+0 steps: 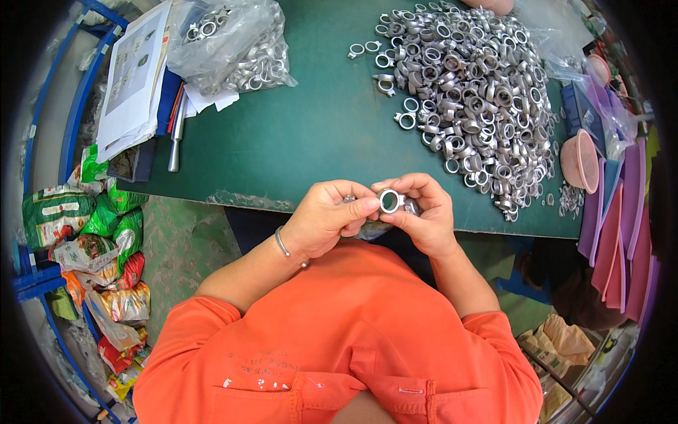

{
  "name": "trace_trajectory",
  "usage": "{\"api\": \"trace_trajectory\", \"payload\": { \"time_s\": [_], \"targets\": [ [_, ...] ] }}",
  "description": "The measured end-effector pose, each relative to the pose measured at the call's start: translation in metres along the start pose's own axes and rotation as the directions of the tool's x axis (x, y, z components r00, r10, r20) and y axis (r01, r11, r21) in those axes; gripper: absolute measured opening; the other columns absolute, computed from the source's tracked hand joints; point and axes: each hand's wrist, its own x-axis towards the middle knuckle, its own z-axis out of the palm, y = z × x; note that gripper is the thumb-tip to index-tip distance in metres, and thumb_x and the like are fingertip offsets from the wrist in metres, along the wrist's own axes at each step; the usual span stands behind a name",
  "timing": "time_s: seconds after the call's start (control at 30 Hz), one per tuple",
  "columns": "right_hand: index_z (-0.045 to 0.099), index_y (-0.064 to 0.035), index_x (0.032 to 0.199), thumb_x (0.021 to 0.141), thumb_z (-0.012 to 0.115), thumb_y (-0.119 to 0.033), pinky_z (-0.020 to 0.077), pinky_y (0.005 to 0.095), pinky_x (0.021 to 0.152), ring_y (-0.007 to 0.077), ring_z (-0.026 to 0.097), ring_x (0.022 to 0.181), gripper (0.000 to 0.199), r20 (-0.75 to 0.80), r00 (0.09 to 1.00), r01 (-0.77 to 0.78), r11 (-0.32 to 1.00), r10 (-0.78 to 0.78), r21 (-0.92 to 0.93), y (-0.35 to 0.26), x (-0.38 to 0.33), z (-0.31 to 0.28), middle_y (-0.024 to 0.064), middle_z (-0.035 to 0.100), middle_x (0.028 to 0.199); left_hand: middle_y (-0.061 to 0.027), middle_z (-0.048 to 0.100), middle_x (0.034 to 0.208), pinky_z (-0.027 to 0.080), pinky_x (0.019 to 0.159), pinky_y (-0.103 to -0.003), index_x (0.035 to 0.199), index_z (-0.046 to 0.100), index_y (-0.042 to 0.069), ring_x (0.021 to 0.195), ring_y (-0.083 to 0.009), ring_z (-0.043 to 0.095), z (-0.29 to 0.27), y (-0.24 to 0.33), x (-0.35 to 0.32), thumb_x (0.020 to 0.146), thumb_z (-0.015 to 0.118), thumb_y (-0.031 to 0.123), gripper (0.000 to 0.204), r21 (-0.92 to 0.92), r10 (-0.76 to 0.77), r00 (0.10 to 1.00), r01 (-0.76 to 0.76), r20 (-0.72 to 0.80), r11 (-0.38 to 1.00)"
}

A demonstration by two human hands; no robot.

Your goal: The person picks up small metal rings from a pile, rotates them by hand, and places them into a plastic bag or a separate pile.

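Note:
In front of my body, just over the near edge of the green table, my left hand (326,212) and my right hand (424,210) meet at a small silver metal ring fitting (400,203). Its round opening faces up toward me. The right thumb and fingers pinch it, while the left thumb and forefinger grip its left side. Another bit of grey metal (412,207) shows among the right fingers. A small metal piece (349,198) peeks out by the curled left fingers; the rest of it is hidden. A large heap of similar metal rings (487,99) lies on the table beyond my right hand.
A clear plastic bag of rings (240,49) sits at the far left of the green table (296,134), beside papers (134,78) and a metal-handled tool (176,138). At right stands a pink basket (580,161). Colourful packages (106,240) fill the left side below.

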Motion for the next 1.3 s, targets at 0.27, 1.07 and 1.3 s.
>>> {"api": "trace_trajectory", "payload": {
  "time_s": [0.27, 1.07, 1.3],
  "targets": [
    [0.047, -0.0020, 0.109, 0.075, 0.067, 0.008, 0.0506, 0.0279, 0.079, 0.0176, 0.061, 0.091, 0.041, -0.049, 0.995, 0.083, 0.996, -0.085, -0.045, 0.002, -0.004, 0.004, 0.0151, 0.060, 0.105, -0.0043, 0.058, 0.081, 0.029, 0.048, -0.018, 0.093, 0.059, 0.001, 0.057, -0.0052, 0.038, 0.001, -0.002, 0.001, 0.089, 0.057, 0.013, 0.013, -0.053, -0.019, 0.999, 0.022, 0.038, 0.998],
    [0.058, -0.0132, 0.104, 0.072, 0.069, -0.026, 0.0327, 0.0431, 0.084, 0.0252, 0.045, 0.112, 0.036, 0.244, 0.927, 0.171, -0.259, -0.283, -0.951, 0.008, 0.035, -0.027, 0.0007, 0.055, 0.112, -0.0177, 0.061, 0.101, 0.053, 0.077, -0.035, 0.111, 0.053, -0.004, 0.092, -0.0249, 0.062, -0.098, -0.058, -0.024, 0.090, 0.050, 0.014, 0.027, -0.223, -0.413, 0.903, 0.382, -0.116, 0.897],
    [0.047, -0.0066, 0.123, 0.076, 0.067, -0.028, 0.0289, 0.0459, 0.092, 0.0332, 0.040, 0.115, 0.055, -0.060, 0.870, -0.166, -0.176, -0.490, -0.970, -0.006, -0.006, -0.044, 0.0157, 0.044, 0.123, -0.0159, 0.055, 0.115, 0.044, 0.090, -0.042, 0.116, 0.051, 0.001, 0.103, -0.0319, 0.055, -0.118, -0.108, 0.025, 0.091, 0.050, 0.019, 0.030, -0.010, -0.418, 0.778, 0.469, -0.469, 0.883]
  ]
}}
